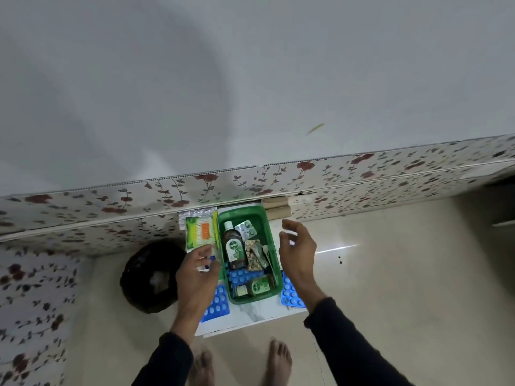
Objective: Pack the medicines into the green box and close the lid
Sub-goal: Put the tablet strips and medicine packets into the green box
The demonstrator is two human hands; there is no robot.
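Note:
The open green box [269,238] stands on a small white marble-topped table [250,313]. Inside lie a brown antiseptic bottle [233,247], a silver blister strip [245,228], a tan strip [254,254], a blue blister strip [242,275] and a small green-labelled bottle [255,286]. Outside the box, a green and orange packet [199,232] lies to its left, with blue blister strips at the front left [218,303] and the right [289,295]. My left hand [196,277] hovers over the left items with fingers apart. My right hand [296,247] hangs open beside the box's right wall. No lid is visible.
A bed with a floral-patterned side [334,188] runs behind the table. A black bin [152,277] with something pale inside stands on the floor to the left. Two brown blocks [277,207] sit behind the box. My bare feet [278,360] are on the tiled floor.

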